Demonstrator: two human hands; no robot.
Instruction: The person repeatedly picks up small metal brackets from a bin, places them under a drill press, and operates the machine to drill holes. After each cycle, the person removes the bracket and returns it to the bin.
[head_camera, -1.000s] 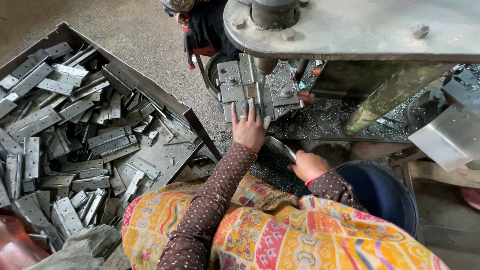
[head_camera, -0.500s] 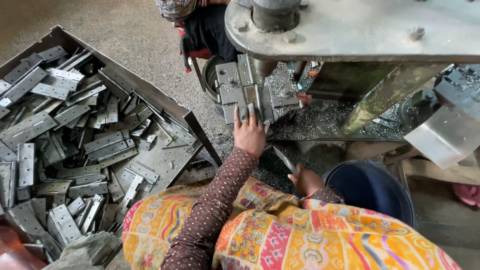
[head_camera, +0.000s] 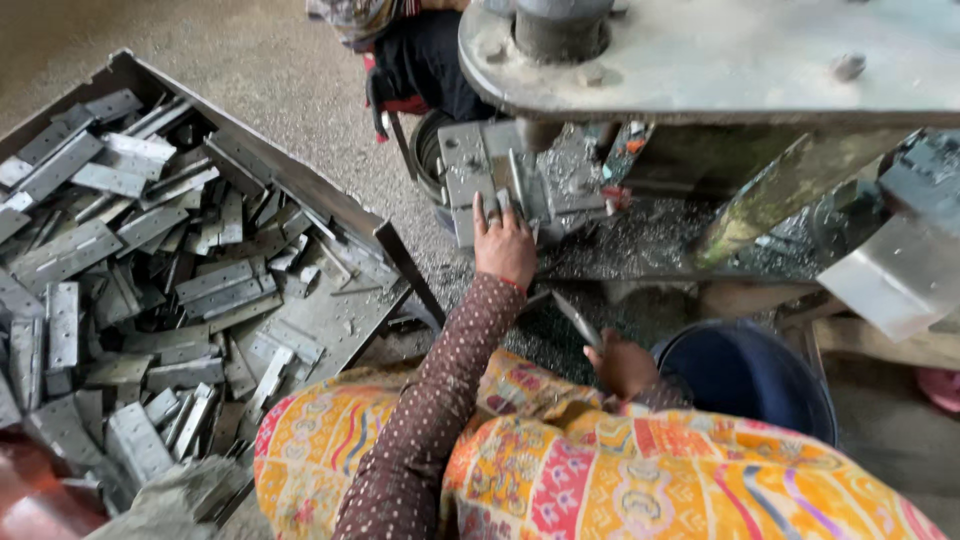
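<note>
My left hand (head_camera: 505, 246) reaches forward in a dotted brown sleeve, fingers resting on a grey metal hinge piece (head_camera: 478, 178) lying on the bed of a press machine (head_camera: 700, 55). My right hand (head_camera: 622, 364) sits lower, near my lap, closed around a thin flat metal strip (head_camera: 576, 319) that points up and to the left. Patterned yellow and orange cloth covers my knees at the bottom.
A large metal tray (head_camera: 330, 205) at left holds several grey hinge plates (head_camera: 120, 260). A dark blue bucket (head_camera: 745, 375) stands to the right of my right hand. Metal shavings (head_camera: 640, 240) litter the ground under the machine. Another person's dark clothing (head_camera: 425, 60) shows behind it.
My right hand has drawn back and down toward my lap with the strip. My left hand stays on the hinge piece at the machine.
</note>
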